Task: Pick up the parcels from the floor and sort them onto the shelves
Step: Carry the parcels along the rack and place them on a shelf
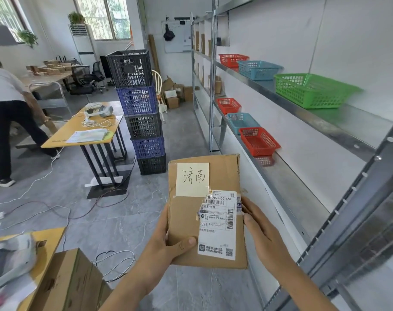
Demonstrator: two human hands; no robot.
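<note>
A flat brown cardboard parcel (204, 209) is held up in mid-air in front of the person, above the grey tiled floor (132, 221) and just left of the metal shelving (303, 194). Its long axis runs away from the viewer, near end low at the wrists and far end pointing up the aisle toward the stacked crates (141, 111); its broad labelled face is turned up to the camera. A pale yellow note (192, 179) with handwritten characters sits on the far half, and a white shipping label (219, 225) with barcodes covers the near right part. The left hand (166, 245) grips the parcel's near left corner, thumb pressed across the top face and fingers curled out of sight underneath. The right hand (262, 234) clasps the right edge, thumb lying against the side by the label, its other fingers hidden behind the box. On the shelves stand plastic baskets: a green basket (312, 90), a blue basket (258, 69) and a red basket (232, 59) on the upper level, and another red basket (258, 141) nearest on the lower level. A yellow-topped table (85, 129) stands to the left, with another person (7, 113) bent over beyond it.
</note>
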